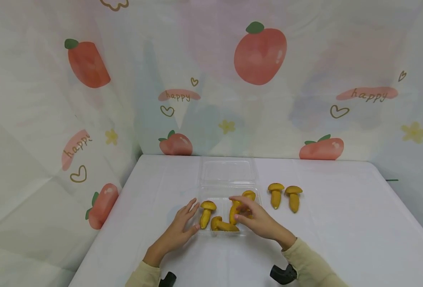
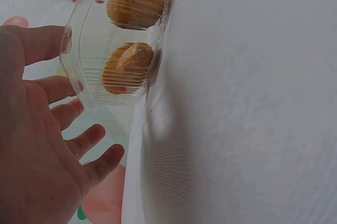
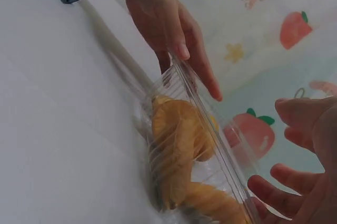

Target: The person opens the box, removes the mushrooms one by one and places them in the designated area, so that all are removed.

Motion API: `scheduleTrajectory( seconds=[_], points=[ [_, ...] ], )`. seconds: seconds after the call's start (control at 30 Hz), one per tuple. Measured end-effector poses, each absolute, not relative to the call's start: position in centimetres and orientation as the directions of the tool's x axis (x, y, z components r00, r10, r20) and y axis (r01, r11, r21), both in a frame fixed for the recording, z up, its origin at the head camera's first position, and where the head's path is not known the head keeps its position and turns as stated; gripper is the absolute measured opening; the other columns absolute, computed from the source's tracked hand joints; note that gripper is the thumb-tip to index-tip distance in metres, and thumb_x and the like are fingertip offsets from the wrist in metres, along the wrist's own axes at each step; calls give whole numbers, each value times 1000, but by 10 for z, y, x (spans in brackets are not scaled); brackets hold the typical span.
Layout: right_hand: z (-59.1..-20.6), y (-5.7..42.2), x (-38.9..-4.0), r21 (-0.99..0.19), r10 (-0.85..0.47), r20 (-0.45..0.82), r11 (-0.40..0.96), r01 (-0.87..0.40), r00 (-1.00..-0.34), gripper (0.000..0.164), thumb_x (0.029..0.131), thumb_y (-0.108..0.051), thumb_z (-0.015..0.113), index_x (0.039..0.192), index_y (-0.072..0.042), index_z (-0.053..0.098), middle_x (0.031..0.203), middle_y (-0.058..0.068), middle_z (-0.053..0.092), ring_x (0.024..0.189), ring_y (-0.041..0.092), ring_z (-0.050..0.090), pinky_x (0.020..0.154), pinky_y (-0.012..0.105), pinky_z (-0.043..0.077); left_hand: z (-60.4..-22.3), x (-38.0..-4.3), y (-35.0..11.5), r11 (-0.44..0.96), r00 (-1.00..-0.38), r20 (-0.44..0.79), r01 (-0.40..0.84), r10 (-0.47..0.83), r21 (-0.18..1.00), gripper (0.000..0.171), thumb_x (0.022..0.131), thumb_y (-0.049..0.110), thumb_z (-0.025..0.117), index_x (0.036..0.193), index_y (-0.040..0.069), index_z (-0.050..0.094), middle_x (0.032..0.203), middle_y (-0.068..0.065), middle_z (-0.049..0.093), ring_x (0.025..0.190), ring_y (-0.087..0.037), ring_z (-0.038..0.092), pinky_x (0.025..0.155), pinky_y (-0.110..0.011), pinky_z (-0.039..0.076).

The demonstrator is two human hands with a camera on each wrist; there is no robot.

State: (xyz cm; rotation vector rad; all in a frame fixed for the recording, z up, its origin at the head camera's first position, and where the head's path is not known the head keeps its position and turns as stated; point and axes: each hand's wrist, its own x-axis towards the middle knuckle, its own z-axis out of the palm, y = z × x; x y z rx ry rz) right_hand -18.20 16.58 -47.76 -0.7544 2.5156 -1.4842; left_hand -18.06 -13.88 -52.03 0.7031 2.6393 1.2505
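Note:
A clear plastic clamshell box [image 1: 229, 233] stands on the table with its lid [image 1: 227, 170] folded back. Several yellow mushrooms lie inside, among them one [image 1: 207, 215] along the left side and one lying sideways [image 1: 225, 225] at the front. My left hand [image 1: 181, 229] is at the box's left wall, its thumb and a fingertip right at the rim and the other fingers spread outside, as the left wrist view shows. Above the right part of the box, my right hand [image 1: 256, 219] has loosely bent fingers with nothing between them, and it partly hides the mushrooms [image 1: 234, 213] there.
Two more yellow mushrooms, one [image 1: 276, 195] nearer the box and one [image 1: 294, 198] farther right, lie on the white table [image 1: 340, 223]. A printed cloth [image 1: 211, 59] hangs behind and at the left. Black devices [image 1: 283, 275] are at both wrists.

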Motion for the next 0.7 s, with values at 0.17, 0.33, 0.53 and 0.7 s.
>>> scheduleTrajectory(
  seconds=[0.17,0.33,0.53,0.7],
  points=[
    [-483,153,-187,-863,-572,125,341,-374,-811,44,102,-11,59,144,-2,51,144,25,52,119,48,58,94,38,54,-520,-181,-139,547,-882,70,349,466,761,66,101,24,59,160,11,30,172,-7,16,155,-43,17,117,-72,22],
    [-488,144,-191,-874,-650,102,303,-380,-753,40,102,-4,55,141,6,52,143,27,54,120,48,58,100,57,51,-519,-180,-138,543,-880,91,367,467,755,66,101,23,59,159,8,32,171,-10,18,154,-46,19,115,-75,23],
    [-488,138,-193,-862,-716,41,328,-388,-697,37,103,-6,54,138,5,57,145,30,52,122,43,57,94,36,53,-518,-181,-138,548,-877,108,385,469,743,65,102,23,59,158,6,32,170,-13,20,152,-48,21,114,-75,24],
    [-485,136,-195,-839,-739,-21,379,-390,-673,36,106,-17,53,135,1,63,147,32,49,131,46,53,100,46,54,-519,-181,-139,547,-876,89,372,474,749,65,102,24,58,159,6,31,170,-12,19,153,-48,19,115,-75,22]
  ],
)
